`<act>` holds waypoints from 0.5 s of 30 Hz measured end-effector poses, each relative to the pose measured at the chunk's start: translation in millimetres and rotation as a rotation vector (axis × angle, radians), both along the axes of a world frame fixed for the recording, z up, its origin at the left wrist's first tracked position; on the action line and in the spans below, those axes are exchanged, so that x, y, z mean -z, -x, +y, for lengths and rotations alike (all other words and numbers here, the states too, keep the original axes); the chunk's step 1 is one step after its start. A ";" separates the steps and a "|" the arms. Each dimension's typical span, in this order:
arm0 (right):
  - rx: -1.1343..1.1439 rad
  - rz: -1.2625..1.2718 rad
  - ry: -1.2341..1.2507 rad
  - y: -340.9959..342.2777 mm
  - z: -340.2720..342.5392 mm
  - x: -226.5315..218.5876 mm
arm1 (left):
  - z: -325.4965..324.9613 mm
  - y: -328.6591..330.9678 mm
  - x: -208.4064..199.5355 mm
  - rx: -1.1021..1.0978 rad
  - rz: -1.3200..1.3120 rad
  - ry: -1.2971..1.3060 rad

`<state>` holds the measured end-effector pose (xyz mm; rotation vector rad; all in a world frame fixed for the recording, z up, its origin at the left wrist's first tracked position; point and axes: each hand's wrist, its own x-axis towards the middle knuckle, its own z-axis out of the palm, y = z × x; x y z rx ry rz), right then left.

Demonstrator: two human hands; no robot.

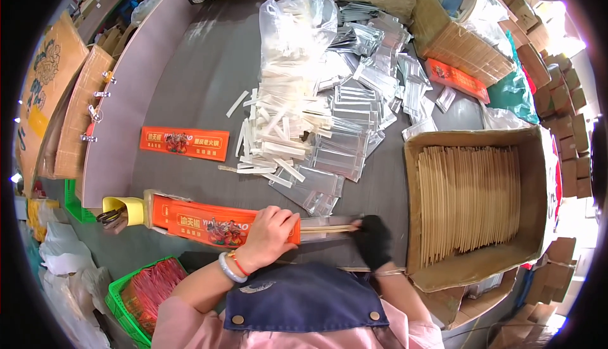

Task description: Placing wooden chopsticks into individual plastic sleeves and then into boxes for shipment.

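At the near table edge, my left hand (269,232) curls over the right end of an orange printed paper sleeve (215,225), the top one of a stack in a small carton. A pair of wooden chopsticks (326,229) sticks out of that end toward the right. My right hand (372,241), in a black glove and blurred by motion, closes around the chopsticks' outer ends. Clear plastic shows alongside the chopsticks. Its fingertips are partly hidden. Another orange sleeve (183,143) lies flat farther off on the left.
Small white paper packets (278,121) spill from a plastic bag mid-table, beside clear plastic sleeves (345,140). An open carton of chopsticks (468,197) stands right. A yellow holder (126,210) with scissors sits at the left edge. A green basket (117,298) holds red packets below.
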<state>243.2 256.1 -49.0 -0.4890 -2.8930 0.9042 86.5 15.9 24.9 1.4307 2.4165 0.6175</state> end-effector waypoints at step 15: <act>-0.143 0.153 -0.146 31.1 -0.2 -90.7 | -29.6 88.1 -41.8 0.063 0.166 0.066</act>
